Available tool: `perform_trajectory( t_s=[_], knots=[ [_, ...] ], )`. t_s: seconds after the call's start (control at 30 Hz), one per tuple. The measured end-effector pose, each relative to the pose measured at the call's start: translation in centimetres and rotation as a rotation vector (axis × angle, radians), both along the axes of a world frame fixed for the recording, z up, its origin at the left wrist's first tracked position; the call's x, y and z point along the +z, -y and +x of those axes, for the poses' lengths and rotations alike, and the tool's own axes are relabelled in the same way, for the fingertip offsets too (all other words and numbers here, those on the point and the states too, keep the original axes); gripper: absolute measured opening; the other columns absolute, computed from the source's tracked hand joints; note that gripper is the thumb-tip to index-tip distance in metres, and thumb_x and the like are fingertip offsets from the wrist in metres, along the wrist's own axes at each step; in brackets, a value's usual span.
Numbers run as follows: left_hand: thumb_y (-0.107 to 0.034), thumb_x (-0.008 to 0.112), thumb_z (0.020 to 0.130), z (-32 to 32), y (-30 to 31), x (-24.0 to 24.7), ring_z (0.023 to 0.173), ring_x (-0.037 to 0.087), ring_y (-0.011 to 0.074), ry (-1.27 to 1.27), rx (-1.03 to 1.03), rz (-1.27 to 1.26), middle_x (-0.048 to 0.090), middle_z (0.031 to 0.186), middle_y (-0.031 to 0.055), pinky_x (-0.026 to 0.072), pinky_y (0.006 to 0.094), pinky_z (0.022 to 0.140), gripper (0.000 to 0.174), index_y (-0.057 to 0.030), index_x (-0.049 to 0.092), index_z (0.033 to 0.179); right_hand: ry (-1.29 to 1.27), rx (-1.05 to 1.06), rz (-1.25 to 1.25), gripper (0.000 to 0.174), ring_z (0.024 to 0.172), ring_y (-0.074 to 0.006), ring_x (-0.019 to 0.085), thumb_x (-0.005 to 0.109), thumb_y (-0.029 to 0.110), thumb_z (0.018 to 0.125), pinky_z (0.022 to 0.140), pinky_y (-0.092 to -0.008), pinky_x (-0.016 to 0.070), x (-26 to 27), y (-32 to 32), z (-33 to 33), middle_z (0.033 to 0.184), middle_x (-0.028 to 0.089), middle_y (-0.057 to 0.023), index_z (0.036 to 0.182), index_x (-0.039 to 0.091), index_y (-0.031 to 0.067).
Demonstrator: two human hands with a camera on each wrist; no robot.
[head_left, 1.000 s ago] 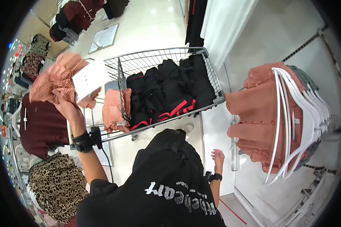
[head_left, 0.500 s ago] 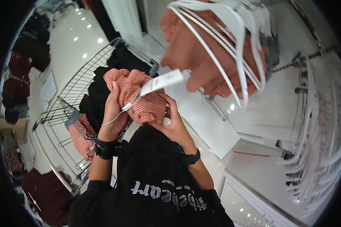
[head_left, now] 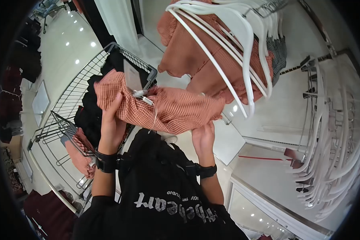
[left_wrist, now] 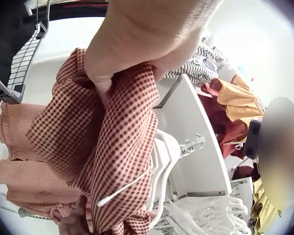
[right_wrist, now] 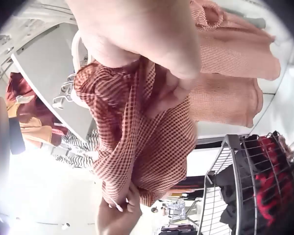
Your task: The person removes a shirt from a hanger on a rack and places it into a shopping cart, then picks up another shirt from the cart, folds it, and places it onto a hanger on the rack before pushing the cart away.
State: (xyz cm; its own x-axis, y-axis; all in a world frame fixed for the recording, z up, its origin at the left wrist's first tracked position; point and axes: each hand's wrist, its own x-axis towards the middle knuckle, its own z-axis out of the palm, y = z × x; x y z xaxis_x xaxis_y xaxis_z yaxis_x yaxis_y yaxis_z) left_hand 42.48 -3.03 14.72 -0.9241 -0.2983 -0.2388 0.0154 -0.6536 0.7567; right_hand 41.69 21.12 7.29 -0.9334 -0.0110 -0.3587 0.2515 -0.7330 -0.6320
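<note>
A red-and-pink checked garment (head_left: 170,110) is stretched sideways between both hands in the head view, blurred toward its right end. The left hand (head_left: 113,126) grips its left end, thumb on top. At the other end, the right hand (head_left: 204,138) holds the cloth from below, its fingers mostly hidden behind it. A pale paper tag (head_left: 133,76) stands up from the garment on a white string. In the left wrist view, folds of the checked cloth hang under the left hand (left_wrist: 137,44). The right hand (right_wrist: 142,34) pinches bunched fabric in its own wrist view.
A wire shopping cart (head_left: 64,92) at left carries black clothes (head_left: 93,94) and a folded pink garment (head_left: 78,154). Pink tops (head_left: 196,52) on white hangers hang just beyond the held garment. Several bare white hangers (head_left: 328,160) hang at right. A maroon top (head_left: 50,212) is at lower left.
The left hand brought the bundled garment from over the cart's left side to the front, where the right hand took hold. The hands then moved apart, spreading it. The view turned right.
</note>
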Motion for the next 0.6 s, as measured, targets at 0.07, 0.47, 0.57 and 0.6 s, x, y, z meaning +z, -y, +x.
perform_trajectory(
  t_s=[0.07,0.47,0.57,0.6],
  knots=[
    [-0.016,0.048,0.092,-0.1,1.4,-0.6,0.111,0.052,0.0187,0.000,-0.044,0.104,0.053,0.122,0.0077,0.0396,0.0323,0.096,0.038,-0.0017,0.042,0.126,-0.095,0.006,-0.048,0.039,0.123,-0.0262,0.039,0.031,0.016,0.095,0.106,-0.0425,0.0292,0.0,0.5,-1.1,0.134,0.039,-0.0111,0.132,0.032,0.0038],
    [-0.015,0.055,0.086,-3.6,7.4,-3.5,0.087,0.060,0.0115,0.206,-0.127,-0.563,0.063,0.099,0.0045,0.0462,0.0242,0.077,0.028,0.0000,0.057,0.109,-0.425,0.082,-0.067,0.043,0.123,-0.0282,0.040,0.044,0.011,0.091,0.105,-0.0449,0.0301,2.0,-0.1,-5.0,0.133,0.041,-0.0142,0.132,0.033,0.0013],
    [-0.017,0.056,0.087,-4.5,9.2,-4.9,0.063,0.054,0.0078,0.265,-0.381,-0.904,0.062,0.073,0.0033,0.0412,0.0225,0.058,0.019,0.0009,0.062,0.087,-0.465,0.130,0.086,0.044,0.122,-0.0306,0.041,0.040,0.015,0.092,0.104,-0.0467,0.0316,1.8,-0.9,-4.5,0.132,0.040,-0.0167,0.132,0.031,0.0006],
    [-0.017,0.057,0.087,-5.0,9.2,-4.6,0.057,0.051,0.0070,0.298,-0.493,-1.043,0.061,0.067,0.0035,0.0389,0.0230,0.053,0.020,0.0012,0.063,0.081,-0.467,0.148,0.148,0.045,0.121,-0.0319,0.041,0.038,0.017,0.092,0.103,-0.0476,0.0319,1.7,-1.1,-4.4,0.132,0.040,-0.0178,0.133,0.030,0.0005]
  ],
)
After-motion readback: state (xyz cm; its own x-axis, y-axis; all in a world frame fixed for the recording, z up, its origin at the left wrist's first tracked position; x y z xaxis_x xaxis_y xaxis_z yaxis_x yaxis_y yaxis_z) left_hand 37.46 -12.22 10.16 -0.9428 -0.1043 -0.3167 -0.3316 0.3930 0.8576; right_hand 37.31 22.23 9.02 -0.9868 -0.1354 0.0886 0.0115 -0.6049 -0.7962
